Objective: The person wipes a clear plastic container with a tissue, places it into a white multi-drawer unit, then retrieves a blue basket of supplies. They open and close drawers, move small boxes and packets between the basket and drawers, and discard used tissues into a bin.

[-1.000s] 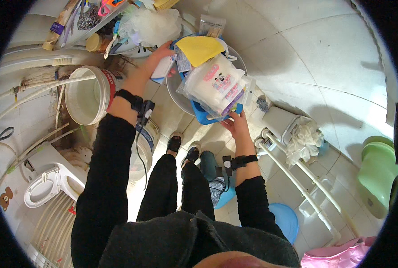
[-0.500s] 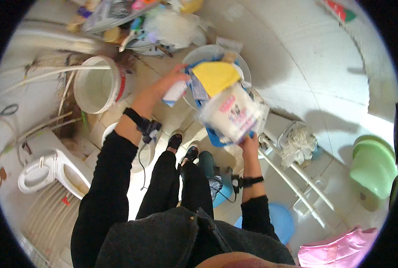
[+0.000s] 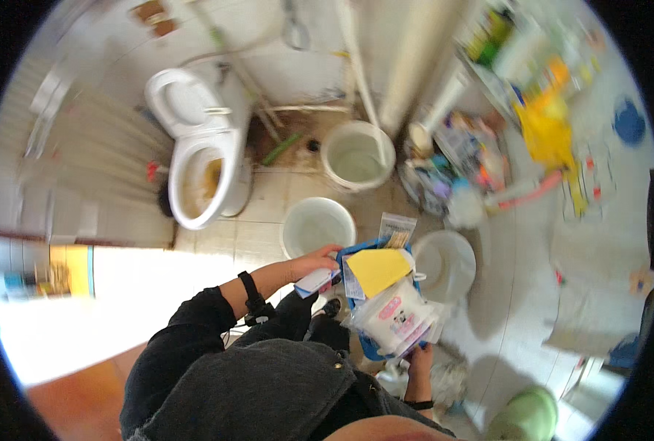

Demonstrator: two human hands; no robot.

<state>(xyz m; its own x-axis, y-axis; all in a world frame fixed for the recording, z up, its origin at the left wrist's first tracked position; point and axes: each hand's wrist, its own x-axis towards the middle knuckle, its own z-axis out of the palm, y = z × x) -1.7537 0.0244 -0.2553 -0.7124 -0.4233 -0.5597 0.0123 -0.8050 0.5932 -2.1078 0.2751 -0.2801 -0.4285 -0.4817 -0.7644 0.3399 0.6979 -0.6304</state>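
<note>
A shallow blue basket [image 3: 371,348] hangs between my two hands, off the floor. My left hand [image 3: 315,263] is closed on its left rim, beside a small white and blue packet [image 3: 315,281] at the same edge. My right hand [image 3: 418,357] grips the near right corner; its fingertips are partly hidden. On top of the load lie a yellow sheet or pouch [image 3: 377,273] and a clear plastic pack with white contents and pink print [image 3: 399,317]. A small printed packet [image 3: 397,228] sticks up at the far end.
A toilet [image 3: 203,180] with its lid up stands at the left. White buckets [image 3: 318,226] sit beyond the basket, and a pale tub [image 3: 446,266] stands to its right. Piled bottles and bags [image 3: 466,158] crowd the far right. A green bucket [image 3: 525,416] is near the lower right.
My view has turned left, so the toilet and a bright doorway now show on the left. Both hands still carry the basket, now lower in the picture, with the same things in it.
</note>
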